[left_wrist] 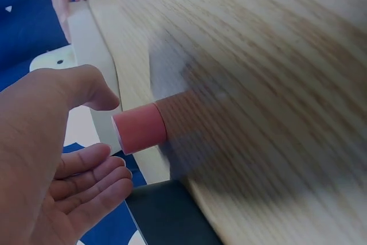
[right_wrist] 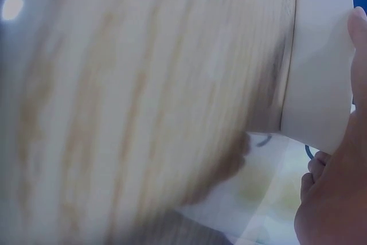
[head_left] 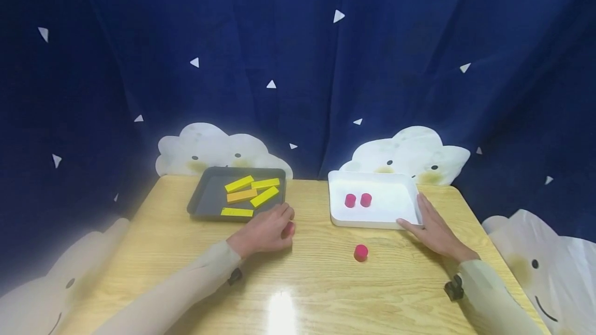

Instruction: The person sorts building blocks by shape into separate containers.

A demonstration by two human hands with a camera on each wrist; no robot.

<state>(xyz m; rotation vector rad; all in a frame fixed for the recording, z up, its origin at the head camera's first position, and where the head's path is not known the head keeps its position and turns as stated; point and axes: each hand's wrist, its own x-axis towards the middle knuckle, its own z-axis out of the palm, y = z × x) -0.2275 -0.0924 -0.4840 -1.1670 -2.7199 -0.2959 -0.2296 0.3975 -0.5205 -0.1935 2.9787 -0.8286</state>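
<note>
My left hand [head_left: 267,229] is low over the table, just in front of the dark grey tray [head_left: 197,206]. Thumb and fingers spread around a red cylinder block [left_wrist: 140,128] that stands on the wood; in the left wrist view, the thumb tip is right by its top edge and the fingers are apart from it. At the near right corner of the white tray [head_left: 368,224], my right hand [head_left: 437,231] rests with its thumb at the front rim and straight fingers along the right wall. Two red cylinder blocks [head_left: 358,200] stand inside that tray.
Another red cylinder block [head_left: 360,253] is on the table [head_left: 321,283] in front of the white tray. Several yellow blocks [head_left: 264,197] and an orange block [head_left: 241,196] lie in the grey tray. A dark blue curtain [head_left: 298,66] hangs behind the table.
</note>
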